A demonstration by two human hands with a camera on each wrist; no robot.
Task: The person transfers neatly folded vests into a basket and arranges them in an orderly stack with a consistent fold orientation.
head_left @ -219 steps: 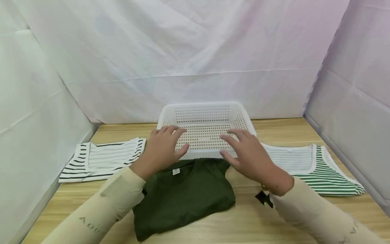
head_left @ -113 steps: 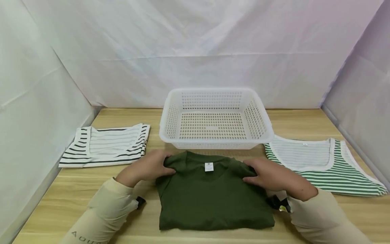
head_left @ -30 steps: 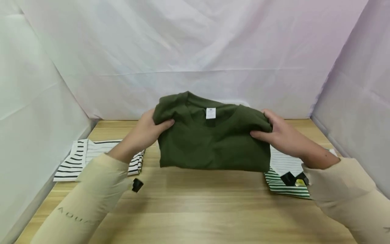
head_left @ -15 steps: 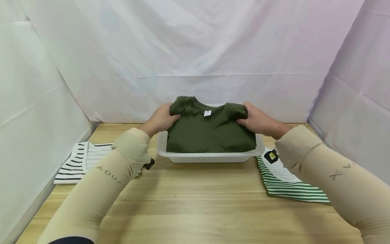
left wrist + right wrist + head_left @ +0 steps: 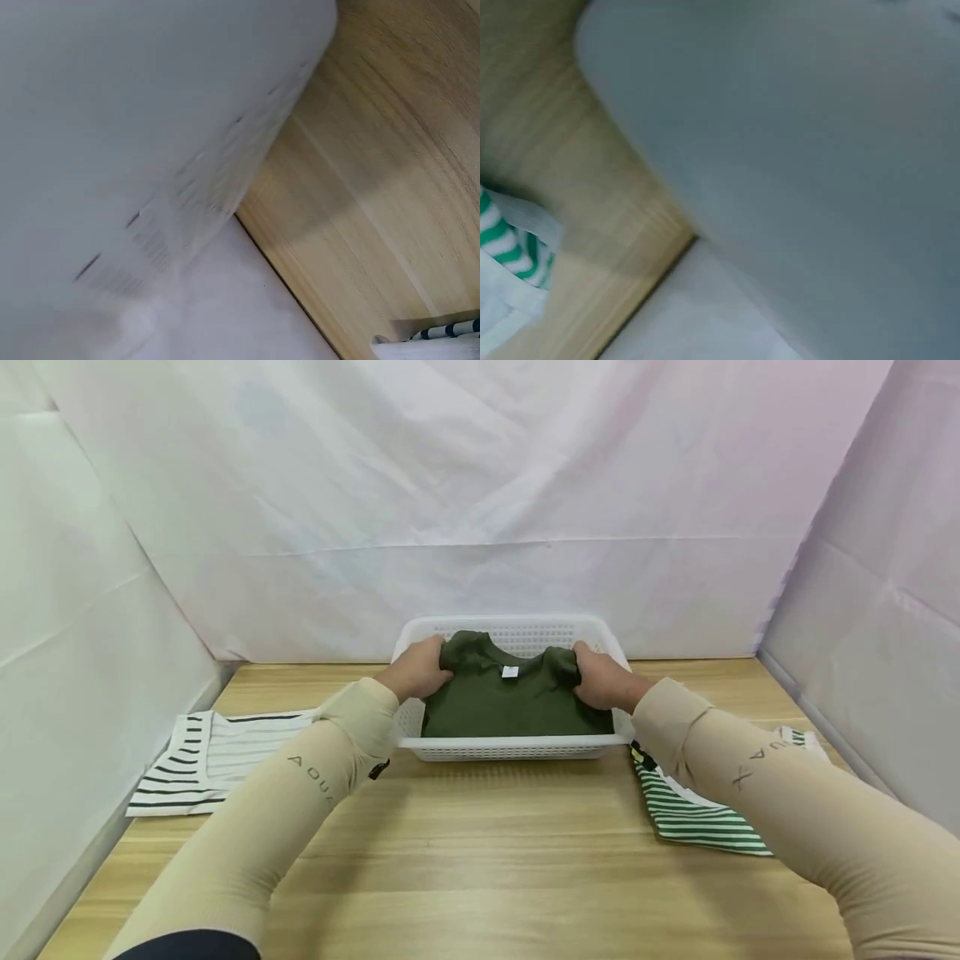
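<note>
A folded dark green T-shirt (image 5: 517,706) with a white neck label lies within the white plastic basket (image 5: 517,748). My left hand (image 5: 418,668) grips its left shoulder, and my right hand (image 5: 600,679) grips the right shoulder. Both hands are inside the basket's side rims, with the fingertips hidden by cloth. In the left wrist view the basket wall (image 5: 150,112) fills much of the picture, blurred and close. The right wrist view likewise shows mostly the basket's blurred side (image 5: 780,165); neither wrist view shows a hand.
A folded black-and-white striped top (image 5: 225,756) lies at the left, partly behind the left sleeve. At the right, a green-and-white striped top (image 5: 697,822) is partly covered by the right sleeve. White cloth (image 5: 480,485) hangs behind the wooden table (image 5: 480,860).
Earlier my hands hovered over the basket, then gripped the T-shirt on the table. They lifted it and carried it forward; over the last half second it has sunk down into the basket.
</note>
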